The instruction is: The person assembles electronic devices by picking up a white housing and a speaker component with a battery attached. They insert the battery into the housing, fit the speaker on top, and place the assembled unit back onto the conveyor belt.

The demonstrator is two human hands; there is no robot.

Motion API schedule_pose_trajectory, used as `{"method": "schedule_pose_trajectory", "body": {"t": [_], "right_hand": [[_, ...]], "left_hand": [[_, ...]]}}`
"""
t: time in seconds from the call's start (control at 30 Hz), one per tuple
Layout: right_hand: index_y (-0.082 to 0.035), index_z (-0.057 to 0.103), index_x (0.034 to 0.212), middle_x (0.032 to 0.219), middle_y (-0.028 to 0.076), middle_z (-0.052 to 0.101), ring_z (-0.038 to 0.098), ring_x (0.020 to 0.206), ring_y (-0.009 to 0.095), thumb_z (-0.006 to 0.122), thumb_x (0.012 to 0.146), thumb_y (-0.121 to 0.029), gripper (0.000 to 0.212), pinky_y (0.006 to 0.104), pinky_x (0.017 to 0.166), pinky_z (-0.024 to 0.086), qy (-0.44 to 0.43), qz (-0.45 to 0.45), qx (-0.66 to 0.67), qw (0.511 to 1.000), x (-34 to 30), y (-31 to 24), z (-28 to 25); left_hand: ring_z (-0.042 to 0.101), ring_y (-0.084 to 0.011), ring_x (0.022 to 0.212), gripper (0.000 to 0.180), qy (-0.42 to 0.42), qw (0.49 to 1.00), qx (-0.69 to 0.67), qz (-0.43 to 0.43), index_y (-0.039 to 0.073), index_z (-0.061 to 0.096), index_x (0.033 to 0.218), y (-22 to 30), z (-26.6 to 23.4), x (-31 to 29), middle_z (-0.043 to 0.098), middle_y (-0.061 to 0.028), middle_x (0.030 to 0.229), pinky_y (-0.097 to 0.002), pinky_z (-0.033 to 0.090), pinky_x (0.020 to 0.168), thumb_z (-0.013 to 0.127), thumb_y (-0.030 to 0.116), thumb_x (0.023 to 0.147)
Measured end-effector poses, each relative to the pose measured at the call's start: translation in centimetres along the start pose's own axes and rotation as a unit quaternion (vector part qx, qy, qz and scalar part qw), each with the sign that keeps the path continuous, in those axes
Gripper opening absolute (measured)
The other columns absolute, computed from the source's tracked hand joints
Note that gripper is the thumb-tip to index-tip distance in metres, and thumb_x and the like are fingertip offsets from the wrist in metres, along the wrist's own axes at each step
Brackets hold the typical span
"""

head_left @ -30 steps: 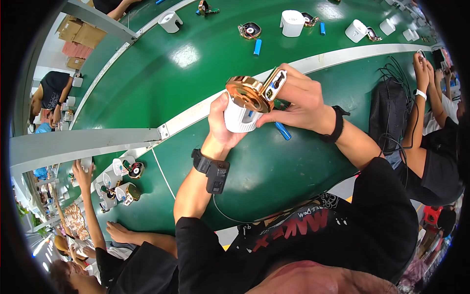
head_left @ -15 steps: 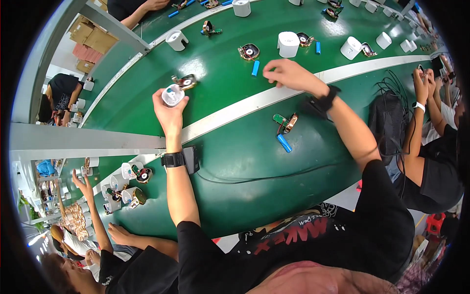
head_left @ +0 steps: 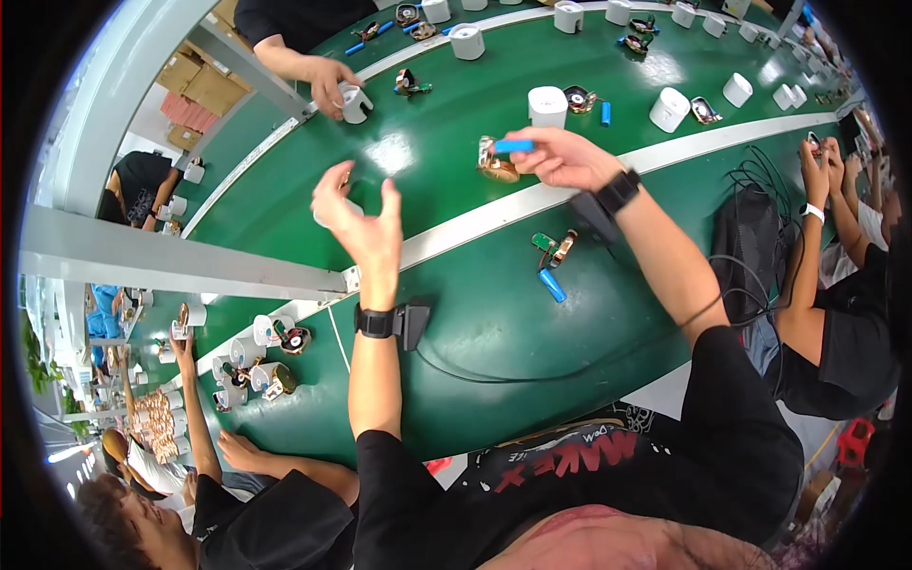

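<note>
My right hand (head_left: 570,160) pinches a blue cylindrical battery (head_left: 514,146) above the far side of the green bench. A copper-coloured round part with a small board (head_left: 498,163) hangs beside the fingers. My left hand (head_left: 361,217) is spread, thumb and fingers apart, over a white housing (head_left: 325,217) that it mostly hides; whether they touch is unclear. Nearer me, on the green top, lies another blue battery (head_left: 552,285) beside a small green circuit board (head_left: 541,241) and a copper-coloured piece (head_left: 565,249).
A white rail (head_left: 475,214) runs across the bench. Beyond it stand white housings (head_left: 547,106) and speaker parts (head_left: 578,98). A co-worker's hand (head_left: 334,84) grips a housing at far left. A grey post (head_left: 171,255) juts in at left; a black bag with cables (head_left: 746,223) is at right.
My left hand has loosened from the white housing and spread its fingers. My right hand has picked up the blue battery with its attached part. A co-worker's hand has reached a far-left housing.
</note>
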State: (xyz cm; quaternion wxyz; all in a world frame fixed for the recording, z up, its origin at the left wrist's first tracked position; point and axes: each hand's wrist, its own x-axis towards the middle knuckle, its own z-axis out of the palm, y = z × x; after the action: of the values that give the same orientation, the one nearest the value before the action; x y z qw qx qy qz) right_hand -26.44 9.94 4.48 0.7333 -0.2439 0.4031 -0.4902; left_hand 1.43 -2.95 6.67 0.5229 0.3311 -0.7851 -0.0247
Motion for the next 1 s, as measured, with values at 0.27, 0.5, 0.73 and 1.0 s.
{"method": "schedule_pose_trajectory", "body": {"t": [0.27,0.5,0.73,1.0], "right_hand": [[0.000,0.046,0.134,0.096,0.006,0.053,0.043,0.064,0.006,0.052,0.101,-0.016,0.038,0.0133,0.043,0.038,-0.106,-0.280,0.493,0.817,-9.5,-0.3,6.7],[-0.001,0.044,0.136,0.098,0.006,0.057,0.048,0.066,0.006,0.055,0.099,-0.015,0.041,0.0147,0.050,0.041,0.135,-0.465,0.241,0.841,-9.0,0.9,2.8],[-0.002,0.055,0.104,0.097,0.010,0.069,0.060,0.075,0.008,0.064,0.093,-0.010,0.016,0.0222,0.060,0.049,0.347,-0.432,-0.083,0.829,-6.8,1.9,5.6],[-0.004,0.056,0.099,0.107,0.015,0.069,0.063,0.081,0.011,0.063,0.093,-0.007,0.010,0.0244,0.071,0.050,0.257,-0.436,-0.059,0.861,-4.3,4.7,6.5]], "left_hand": [[0.057,-0.0288,0.106,0.062,-0.232,0.943,-0.173,0.161,0.007,0.052,0.124,7.2,15.0,2.8,0.060,-0.0173,0.115,-0.0415,0.051,0.087,0.080,0.020,0.070],[0.056,-0.0276,0.107,0.070,-0.455,0.871,-0.182,-0.017,0.006,0.047,0.128,9.5,14.5,3.9,0.055,-0.0143,0.116,-0.0394,0.051,0.088,0.080,0.011,0.066],[0.054,-0.0208,0.114,0.072,-0.304,0.640,-0.627,-0.325,0.003,0.045,0.132,7.8,4.6,-1.1,0.056,-0.0078,0.117,-0.0352,0.046,0.098,0.073,-0.007,0.066],[0.050,-0.0200,0.124,0.070,-0.346,0.689,-0.593,-0.230,-0.004,0.045,0.135,7.3,4.0,-5.5,0.053,-0.0107,0.130,-0.0340,0.036,0.109,0.062,-0.012,0.068]]}}
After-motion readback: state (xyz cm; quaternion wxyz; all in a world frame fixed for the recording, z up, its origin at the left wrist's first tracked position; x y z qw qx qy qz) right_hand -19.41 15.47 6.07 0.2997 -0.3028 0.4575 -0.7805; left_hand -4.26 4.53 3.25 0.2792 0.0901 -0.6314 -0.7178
